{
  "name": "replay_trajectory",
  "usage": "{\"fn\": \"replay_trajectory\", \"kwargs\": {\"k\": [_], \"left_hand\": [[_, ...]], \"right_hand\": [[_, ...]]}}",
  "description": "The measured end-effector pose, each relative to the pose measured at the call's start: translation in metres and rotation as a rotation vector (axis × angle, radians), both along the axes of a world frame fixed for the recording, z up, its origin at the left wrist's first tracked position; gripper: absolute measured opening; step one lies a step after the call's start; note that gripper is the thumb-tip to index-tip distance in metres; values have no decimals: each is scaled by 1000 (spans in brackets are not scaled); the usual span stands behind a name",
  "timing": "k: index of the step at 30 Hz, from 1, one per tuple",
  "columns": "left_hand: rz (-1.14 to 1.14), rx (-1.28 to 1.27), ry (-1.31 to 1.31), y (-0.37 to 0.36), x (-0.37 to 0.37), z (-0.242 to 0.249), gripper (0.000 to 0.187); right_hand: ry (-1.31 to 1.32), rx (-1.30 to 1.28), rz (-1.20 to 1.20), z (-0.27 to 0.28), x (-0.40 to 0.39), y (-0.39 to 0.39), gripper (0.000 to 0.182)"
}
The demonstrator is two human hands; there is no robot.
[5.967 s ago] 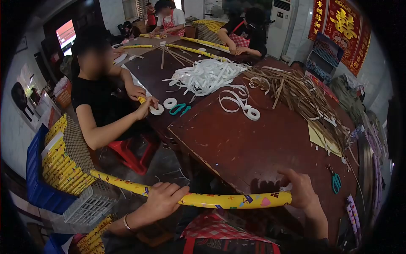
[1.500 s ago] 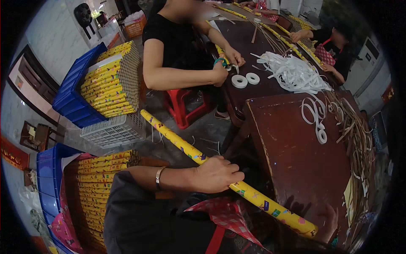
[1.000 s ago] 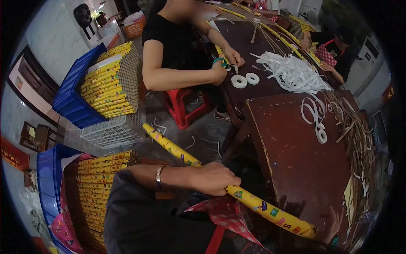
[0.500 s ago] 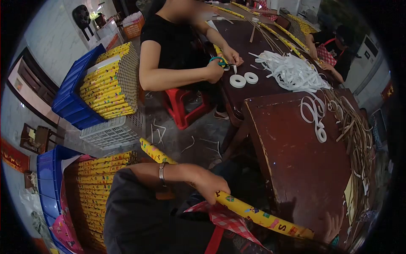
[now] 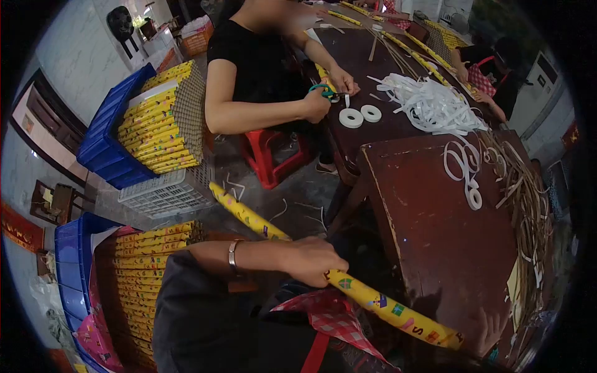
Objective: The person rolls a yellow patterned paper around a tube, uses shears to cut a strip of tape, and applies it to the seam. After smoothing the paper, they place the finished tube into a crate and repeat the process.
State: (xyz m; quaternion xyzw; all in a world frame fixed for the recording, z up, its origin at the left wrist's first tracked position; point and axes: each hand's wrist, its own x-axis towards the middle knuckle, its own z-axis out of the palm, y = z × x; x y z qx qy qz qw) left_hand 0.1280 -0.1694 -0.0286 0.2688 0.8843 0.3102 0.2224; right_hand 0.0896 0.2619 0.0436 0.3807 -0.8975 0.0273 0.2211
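My left hand (image 5: pixel 311 260), with a metal band at the wrist, is wrapped round a long yellow printed tube (image 5: pixel 379 304) near its middle. The tube slants from over the floor at upper left to the table's near side at lower right. At the dim lower right, my right hand (image 5: pixel 489 328) shows beside the tube's near end, its fingers stretched out and apart over the dark red table (image 5: pixel 451 248). A red checked cloth (image 5: pixel 320 314) hangs below the tube at my front.
Blue crates (image 5: pixel 102 155) hold stacked yellow tubes (image 5: pixel 152 267) at left. Across from me a person cuts with teal scissors (image 5: pixel 323 91), near white tape rolls (image 5: pixel 351 118). White strips (image 5: pixel 435 105) lie heaped on the far table, brown strips (image 5: pixel 528 224) along the right. A red stool (image 5: pixel 270 158) stands between.
My left hand has risen slightly, and the tube's far end has swung up. The right hand stays near the tube's near end. The person across holds nearly the same pose.
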Motion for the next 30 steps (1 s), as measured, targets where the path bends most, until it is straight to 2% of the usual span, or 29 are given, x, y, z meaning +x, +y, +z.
{"fn": "replay_trajectory", "kwargs": {"k": [1, 4, 5, 6, 8, 10, 11, 12, 13, 14, 15, 16, 18, 19, 22, 26, 28, 29, 30], "left_hand": [[-89, 57, -146, -3, -2, -7, 29], [-210, 200, -248, -1, 1, -30, 29], [-213, 201, -248, 1, 1, -25, 29], [-124, 136, -198, 4, 3, -15, 27], [-29, 72, -148, 6, 6, -11, 26], [111, -55, 278, 8, 8, -11, 23], [110, -56, 280, 7, 7, -11, 23], [141, -68, 416, 6, 6, -10, 23], [173, -80, 550, 4, 4, -9, 22], [204, -93, 686, 2, 3, -8, 22], [201, -95, 628, 1, 2, -4, 21], [201, -95, 627, 1, 1, -3, 21], [116, -65, 238, 1, -1, -1, 22], [114, -65, 238, 0, -3, 0, 22], [-161, 118, -298, -6, -9, -10, 32], [-201, 239, -332, -3, -4, -21, 33], [-18, 48, -69, 1, -1, -5, 28], [-15, 48, -69, 2, 0, -8, 28], [64, -10, 192, 3, 2, -12, 28]], "right_hand": [[68, 12, 47, 1, 0, 0, 44], [187, 64, 101, -4, -9, 17, 47], [211, 86, 107, -8, -12, 23, 48], [235, 107, 113, -12, -14, 30, 50], [86, 60, -6, -23, -17, 38, 49], [-61, 10, -129, -25, -16, 33, 48], [-96, -4, -159, -24, -13, 31, 48], [-131, -18, -191, -15, -8, 16, 48], [-252, -57, -227, 21, 11, -41, 47], [-314, -77, -244, 21, 10, -43, 47], [-374, -98, -262, 22, 10, -46, 47], [-220, -14, -146, -10, -10, 1, 47], [-67, 70, -32, -35, -27, 53, 46], [-37, 75, 17, -41, -30, 67, 46], [30, 85, 119, -41, -32, 76, 46], [-13, 46, 58, -25, -22, 50, 50], [-59, 1, 14, -13, -16, 25, 52], [-87, -31, -7, -4, -11, 11, 54], [-124, -77, -44, 4, -4, -11, 55]]}}
